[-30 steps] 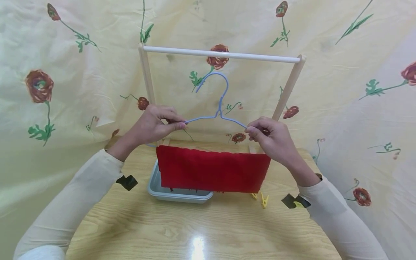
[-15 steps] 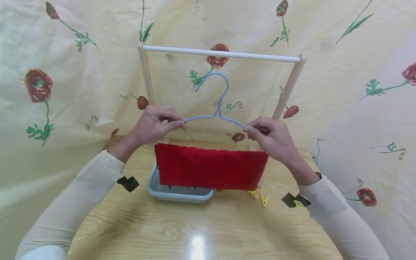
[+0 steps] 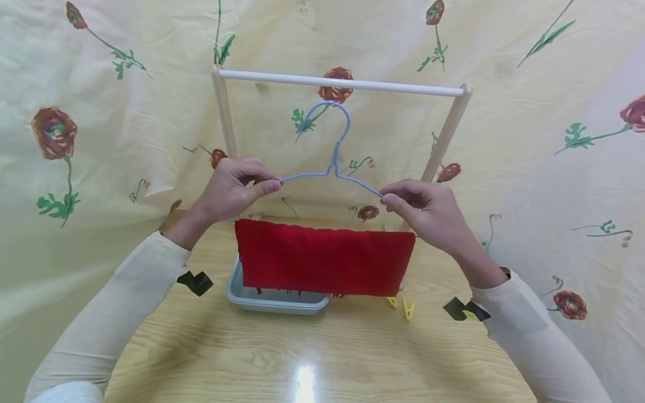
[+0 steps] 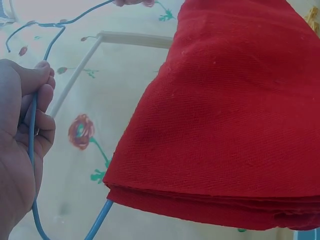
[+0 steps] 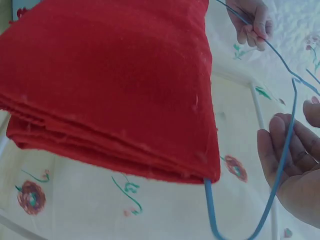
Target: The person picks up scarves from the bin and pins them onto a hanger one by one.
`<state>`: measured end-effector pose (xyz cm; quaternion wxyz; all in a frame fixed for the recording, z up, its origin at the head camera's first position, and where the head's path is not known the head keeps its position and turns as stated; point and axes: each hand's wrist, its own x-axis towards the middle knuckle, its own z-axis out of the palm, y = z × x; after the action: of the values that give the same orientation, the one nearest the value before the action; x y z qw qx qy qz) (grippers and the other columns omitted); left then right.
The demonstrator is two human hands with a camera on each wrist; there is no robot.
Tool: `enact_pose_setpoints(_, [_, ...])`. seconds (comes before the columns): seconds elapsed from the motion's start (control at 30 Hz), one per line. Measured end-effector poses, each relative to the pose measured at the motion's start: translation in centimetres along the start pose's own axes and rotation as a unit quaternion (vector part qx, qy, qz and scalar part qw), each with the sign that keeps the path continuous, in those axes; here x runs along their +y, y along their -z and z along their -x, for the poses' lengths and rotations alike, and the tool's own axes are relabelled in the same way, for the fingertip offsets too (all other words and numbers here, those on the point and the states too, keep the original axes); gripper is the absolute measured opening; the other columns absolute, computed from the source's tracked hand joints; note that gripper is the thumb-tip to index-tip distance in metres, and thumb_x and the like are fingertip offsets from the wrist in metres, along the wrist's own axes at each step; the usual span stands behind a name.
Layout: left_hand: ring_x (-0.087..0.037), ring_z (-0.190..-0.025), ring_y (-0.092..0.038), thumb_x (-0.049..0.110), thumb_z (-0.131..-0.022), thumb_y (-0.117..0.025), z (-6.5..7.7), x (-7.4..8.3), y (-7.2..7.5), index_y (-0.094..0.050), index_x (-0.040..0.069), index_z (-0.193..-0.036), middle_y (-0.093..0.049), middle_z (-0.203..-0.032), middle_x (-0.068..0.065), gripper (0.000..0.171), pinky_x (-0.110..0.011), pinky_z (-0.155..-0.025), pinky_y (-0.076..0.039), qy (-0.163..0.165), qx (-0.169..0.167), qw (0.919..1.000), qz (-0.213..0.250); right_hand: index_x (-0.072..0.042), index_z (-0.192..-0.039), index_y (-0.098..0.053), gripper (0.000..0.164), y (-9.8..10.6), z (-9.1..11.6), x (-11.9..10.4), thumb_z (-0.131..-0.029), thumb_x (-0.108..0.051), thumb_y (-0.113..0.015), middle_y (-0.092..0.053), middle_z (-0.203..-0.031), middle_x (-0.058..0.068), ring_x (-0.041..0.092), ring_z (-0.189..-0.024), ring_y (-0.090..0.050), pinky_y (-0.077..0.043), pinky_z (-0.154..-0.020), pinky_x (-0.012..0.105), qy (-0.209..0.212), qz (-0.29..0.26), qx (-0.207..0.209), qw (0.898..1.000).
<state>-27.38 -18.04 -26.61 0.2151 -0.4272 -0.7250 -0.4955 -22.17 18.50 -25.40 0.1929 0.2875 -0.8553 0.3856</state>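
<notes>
A blue wire clothes hanger (image 3: 334, 167) is held up in front of me, its hook upward. Folded over its lower bar hangs a red cloth (image 3: 325, 257) with a fringe along the bottom. My left hand (image 3: 233, 187) pinches the hanger's left shoulder; the left wrist view shows the thumb (image 4: 36, 76) pressed over the wire. At the right shoulder, my right hand (image 3: 428, 212) holds the wire between thumb and fingers; in the right wrist view the fingers (image 5: 295, 145) curl loosely about it. The cloth touches neither hand's fingertips.
Behind the hanger stands a wooden rack with a white rod (image 3: 342, 84). A grey-blue tray (image 3: 277, 307) sits on the wooden table (image 3: 242, 358), partly behind the cloth. Yellow clothespins (image 3: 408, 309) lie to its right. Flower-print fabric (image 3: 126, 112) surrounds the table.
The hanger and cloth have shifted slightly up and left in the head view, with the hook nearer the white rod. My left hand has moved with them; the right wrist has moved slightly right.
</notes>
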Motion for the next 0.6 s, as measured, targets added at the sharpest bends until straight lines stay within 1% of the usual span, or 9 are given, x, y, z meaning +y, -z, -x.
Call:
enact_pose_setpoints(0.1, [-0.013, -0.063, -0.049, -0.012, -0.081, -0.079, -0.2, 0.2, 0.3, -0.079, -0.001, -0.091, -0.068, -0.074, 0.001, 0.015, -0.024, -0.053, -0.034, -0.007, 0.008, 0.9999, -0.003, -0.005, -0.117, -0.075, 0.021, 1.0, 0.3, -0.1, -0.097, -0.008, -0.071, -0.077, -0.101, 0.009, -0.002, -0.085, -0.071, -0.054, -0.079, 0.012, -0.004, -0.004, 0.008, 1.000])
enact_pose_setpoints(0.2, [-0.013, -0.062, -0.048, -0.013, -0.080, -0.079, -0.3, 0.3, 0.7, -0.079, -0.002, -0.092, -0.068, -0.074, 0.001, 0.016, -0.024, -0.051, -0.033, -0.012, 0.016, 0.9998, -0.009, -0.002, -0.121, -0.073, 0.024, 2.2, 0.6, 0.0, -0.098, -0.007, -0.068, -0.077, -0.105, -0.001, -0.003, -0.090, -0.071, -0.053, -0.083, 0.011, -0.010, -0.019, 0.024, 0.999])
enact_pose_setpoints(0.33, [-0.013, -0.061, -0.048, -0.012, -0.080, -0.079, -0.3, 0.4, 1.0, -0.079, -0.001, -0.092, -0.066, -0.073, 0.002, 0.017, -0.025, -0.051, -0.033, -0.008, 0.021, 0.9995, -0.020, 0.005, -0.120, -0.071, 0.023, 3.9, 1.2, 0.4, -0.099, -0.002, -0.064, -0.074, -0.105, -0.015, 0.000, -0.092, -0.072, -0.052, -0.086, 0.012, -0.013, -0.041, 0.053, 0.998])
enact_pose_setpoints(0.47, [-0.012, -0.062, -0.048, -0.012, -0.080, -0.079, -0.2, 0.5, 1.2, -0.079, -0.001, -0.093, -0.065, -0.073, 0.002, 0.016, -0.024, -0.052, -0.034, -0.003, 0.025, 0.9993, -0.028, 0.007, -0.117, -0.071, 0.021, 5.0, 2.3, 1.4, -0.099, 0.000, -0.063, -0.074, -0.105, -0.014, 0.002, -0.092, -0.072, -0.052, -0.086, 0.012, -0.022, -0.044, 0.072, 0.996])
enact_pose_setpoints(0.6, [-0.012, -0.062, -0.046, -0.012, -0.081, -0.079, -0.1, 0.8, 1.3, -0.080, -0.001, -0.094, -0.064, -0.072, 0.004, 0.017, -0.023, -0.052, -0.033, 0.004, 0.033, 0.9987, -0.039, 0.006, -0.117, -0.071, 0.021, 5.6, 3.7, 3.0, -0.098, 0.001, -0.063, -0.074, -0.107, -0.011, 0.004, -0.094, -0.071, -0.052, -0.086, 0.012, -0.022, -0.042, 0.084, 0.995])
